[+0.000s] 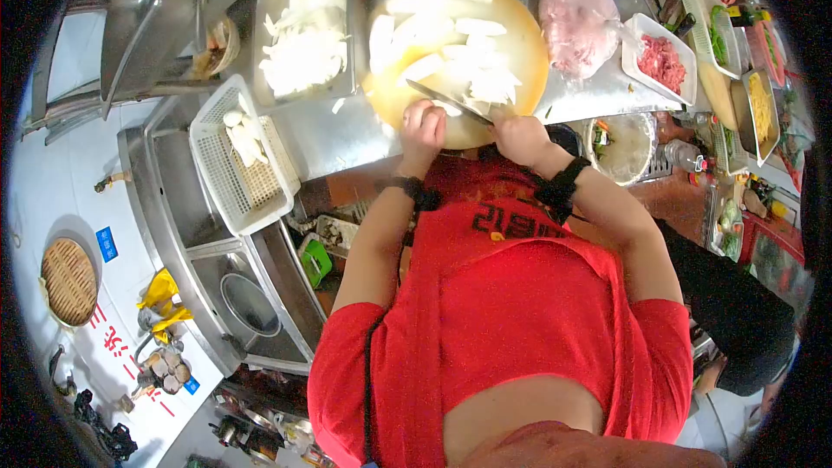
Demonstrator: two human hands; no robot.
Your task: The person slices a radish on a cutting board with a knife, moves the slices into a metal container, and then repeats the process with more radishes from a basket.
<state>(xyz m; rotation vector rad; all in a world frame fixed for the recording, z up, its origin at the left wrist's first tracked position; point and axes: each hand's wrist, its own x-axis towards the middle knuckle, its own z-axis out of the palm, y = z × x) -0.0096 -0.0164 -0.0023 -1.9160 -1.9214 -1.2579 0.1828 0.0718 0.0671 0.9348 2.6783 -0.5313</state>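
Observation:
My right hand (522,139) grips a kitchen knife (451,102), its blade slanting left across the near part of a round cutting board (530,52). Close beside the blade, my left hand (423,126) has its fingers curled down on a white vegetable piece (448,109) at the board's near edge. Long white vegetable pieces (429,30) lie over the middle of the board, with a heap of cut slices (492,85) just beyond the knife. To the left, a metal tray (350,78) holds many white slices (305,48).
Right of the board lie a bag of pale pink contents (579,26) and a white tray of chopped red meat (663,62). A white basket (217,178) with peeled white vegetables stands over the sink (204,251) at left. A bucket (622,147) sits below the counter's edge.

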